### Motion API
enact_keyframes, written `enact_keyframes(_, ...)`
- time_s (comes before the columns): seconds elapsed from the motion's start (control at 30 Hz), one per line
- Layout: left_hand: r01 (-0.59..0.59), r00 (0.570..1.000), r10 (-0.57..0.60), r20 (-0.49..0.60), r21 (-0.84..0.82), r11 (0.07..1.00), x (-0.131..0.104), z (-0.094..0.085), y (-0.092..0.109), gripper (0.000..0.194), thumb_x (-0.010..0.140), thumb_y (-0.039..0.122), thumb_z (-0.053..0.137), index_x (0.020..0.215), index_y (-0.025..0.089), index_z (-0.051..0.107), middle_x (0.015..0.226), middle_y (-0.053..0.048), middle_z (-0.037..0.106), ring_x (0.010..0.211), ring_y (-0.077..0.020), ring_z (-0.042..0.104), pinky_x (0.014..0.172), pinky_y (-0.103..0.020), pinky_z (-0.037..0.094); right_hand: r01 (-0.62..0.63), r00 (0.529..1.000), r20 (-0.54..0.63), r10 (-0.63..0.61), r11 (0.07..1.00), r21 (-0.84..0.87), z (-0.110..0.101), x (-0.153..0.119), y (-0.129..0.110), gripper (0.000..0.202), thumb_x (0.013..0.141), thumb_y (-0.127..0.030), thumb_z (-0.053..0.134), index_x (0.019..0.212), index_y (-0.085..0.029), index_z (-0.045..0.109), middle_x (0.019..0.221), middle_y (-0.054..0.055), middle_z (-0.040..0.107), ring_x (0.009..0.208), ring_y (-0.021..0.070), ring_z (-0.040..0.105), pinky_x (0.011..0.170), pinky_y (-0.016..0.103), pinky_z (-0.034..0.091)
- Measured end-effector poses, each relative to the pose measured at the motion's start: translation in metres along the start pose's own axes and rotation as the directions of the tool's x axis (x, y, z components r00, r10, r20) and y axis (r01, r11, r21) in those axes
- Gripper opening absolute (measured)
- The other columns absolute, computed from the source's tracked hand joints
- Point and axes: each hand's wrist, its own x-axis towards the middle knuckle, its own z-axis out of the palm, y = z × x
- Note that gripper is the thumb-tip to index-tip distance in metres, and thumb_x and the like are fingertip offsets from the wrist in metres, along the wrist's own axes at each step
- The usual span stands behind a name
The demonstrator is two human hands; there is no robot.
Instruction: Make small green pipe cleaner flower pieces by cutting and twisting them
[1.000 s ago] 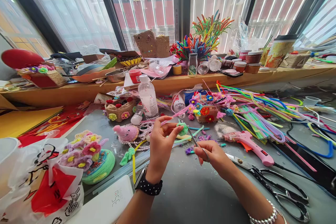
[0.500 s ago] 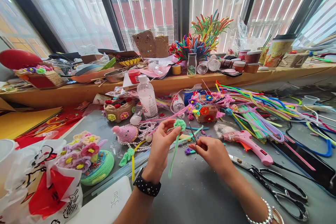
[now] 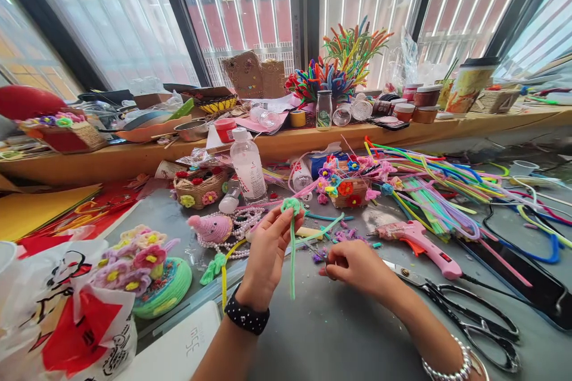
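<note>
My left hand (image 3: pixel 268 247) pinches a mint-green pipe-cleaner flower (image 3: pixel 290 206) between thumb and fingers, its stem (image 3: pixel 292 262) hanging straight down. My right hand (image 3: pixel 353 268) is curled low over the table, right of the flower and apart from it. Its fingers are closed; a thin dark tool showed there earlier, but what they hold now is mostly hidden. Close by its fingertips lie purple fuzzy scraps (image 3: pixel 319 256). Behind the flower, a loose green pipe cleaner (image 3: pixel 333 225) lies on the table.
To the right lie a pink glue gun (image 3: pixel 422 244), large black-handled scissors (image 3: pixel 473 315) and a pile of pipe cleaners (image 3: pixel 447 190). A clear bottle (image 3: pixel 248 169) and flower-trimmed basket (image 3: pixel 351 190) stand behind. Leftward are a pink crochet figure (image 3: pixel 210 229), a green flower cushion (image 3: pixel 165 292) and a plastic bag (image 3: pixel 89 321).
My left hand has moved slightly left with the green flower, which has turned so its stem hangs vertical. My right hand has lowered and turned, taking the thin tool away from the flower.
</note>
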Motion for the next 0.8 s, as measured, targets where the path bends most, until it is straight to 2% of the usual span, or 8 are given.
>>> enact_keyframes(0.07, -0.001, 1.0, 0.001, -0.004, -0.004, 1.0, 0.0, 0.0, 0.0, 0.012, 0.065, 0.015, 0.063, 0.076, 0.014, 0.059, 0.077, 0.0, 0.063, 0.066, -0.007, 0.061, 0.062, -0.014, 0.049, 0.018, 0.997, 0.078, -0.016, 1.0, -0.02, 0.002, -0.001, 0.001, 0.012, 0.066, -0.025, 0.055, 0.056, -0.018, 0.058, 0.051, -0.002, 0.055, 0.048, 0.0103, 0.046, 0.044, 0.02, 0.027)
enact_keyframes(0.2, 0.015, 1.0, -0.015, -0.001, 0.012, 1.0, 0.001, 0.0, -0.002, 0.012, 0.065, 0.016, 0.064, 0.075, 0.015, 0.058, 0.074, 0.0, 0.063, 0.064, -0.0066, 0.06, 0.065, -0.015, 0.049, 0.036, 0.991, 0.13, -0.025, 0.996, -0.077, 0.002, -0.005, 0.003, 0.003, 0.06, -0.021, 0.059, 0.06, -0.018, 0.061, 0.052, -0.003, 0.054, 0.047, 0.0094, 0.044, 0.043, 0.019, 0.026)
enact_keyframes(0.33, 0.043, 0.999, -0.043, 0.01, 0.062, 0.997, -0.002, 0.003, -0.003, 0.013, 0.062, 0.018, 0.066, 0.071, 0.016, 0.057, 0.07, 0.002, 0.062, 0.064, -0.0075, 0.059, 0.066, -0.018, 0.048, 0.051, 0.974, 0.224, -0.045, 0.998, -0.022, -0.005, -0.008, 0.004, 0.008, 0.059, -0.018, 0.061, 0.066, -0.019, 0.063, 0.055, -0.003, 0.056, 0.049, 0.0097, 0.047, 0.044, 0.018, 0.029)
enact_keyframes(0.4, 0.033, 0.999, -0.037, 0.029, 0.112, 0.993, -0.003, 0.004, -0.002, 0.013, 0.061, 0.02, 0.067, 0.069, 0.016, 0.058, 0.067, 0.003, 0.06, 0.062, -0.0066, 0.058, 0.065, -0.018, 0.047, 0.061, 0.973, 0.222, -0.06, 0.998, 0.004, -0.008, -0.008, 0.004, 0.01, 0.058, -0.02, 0.063, 0.068, -0.019, 0.063, 0.059, -0.002, 0.058, 0.053, 0.0105, 0.049, 0.046, 0.019, 0.032)
enact_keyframes(0.5, -0.005, 0.999, -0.006, 0.045, 0.246, 0.969, -0.004, 0.005, -0.003, 0.013, 0.06, 0.023, 0.067, 0.067, 0.015, 0.059, 0.063, 0.004, 0.058, 0.058, -0.006, 0.054, 0.06, -0.017, 0.044, 0.083, 0.986, 0.138, -0.093, 0.994, 0.073, -0.011, -0.006, 0.001, 0.01, 0.065, -0.027, 0.06, 0.07, -0.019, 0.063, 0.063, -0.001, 0.061, 0.056, 0.0113, 0.05, 0.05, 0.02, 0.035)
enact_keyframes(0.63, -0.065, 0.995, 0.026, 0.101, 0.415, 0.908, -0.006, 0.007, -0.006, 0.017, 0.061, 0.028, 0.066, 0.067, 0.013, 0.061, 0.062, 0.001, 0.058, 0.056, -0.0078, 0.052, 0.057, -0.018, 0.04, 0.11, 0.986, -0.15, -0.07, 0.955, 0.276, -0.014, -0.003, -0.006, 0.028, 0.079, -0.037, 0.043, 0.073, -0.016, 0.061, 0.064, 0.002, 0.06, 0.055, 0.0107, 0.047, 0.051, 0.021, 0.036)
enact_keyframes(0.73, -0.101, 0.988, 0.025, 0.156, 0.506, 0.857, -0.007, 0.008, -0.012, 0.02, 0.061, 0.032, 0.065, 0.066, 0.012, 0.061, 0.06, 0.0, 0.059, 0.056, -0.0094, 0.052, 0.056, -0.02, 0.04, 0.12, 0.97, -0.243, -0.019, 0.906, 0.406, -0.016, -0.003, -0.009, 0.031, 0.078, -0.041, 0.044, 0.078, -0.014, 0.06, 0.066, 0.003, 0.059, 0.052, 0.0101, 0.045, 0.048, 0.021, 0.037)
enact_keyframes(0.8, -0.119, 0.985, 0.032, 0.167, 0.543, 0.831, -0.007, 0.009, -0.015, 0.02, 0.061, 0.032, 0.064, 0.064, 0.013, 0.061, 0.059, 0.0, 0.059, 0.057, -0.0103, 0.052, 0.057, -0.021, 0.041, 0.136, 0.961, -0.275, -0.015, 0.895, 0.425, -0.016, -0.003, -0.008, 0.028, 0.077, -0.04, 0.047, 0.078, -0.015, 0.06, 0.068, 0.003, 0.059, 0.053, 0.0103, 0.045, 0.047, 0.021, 0.037)
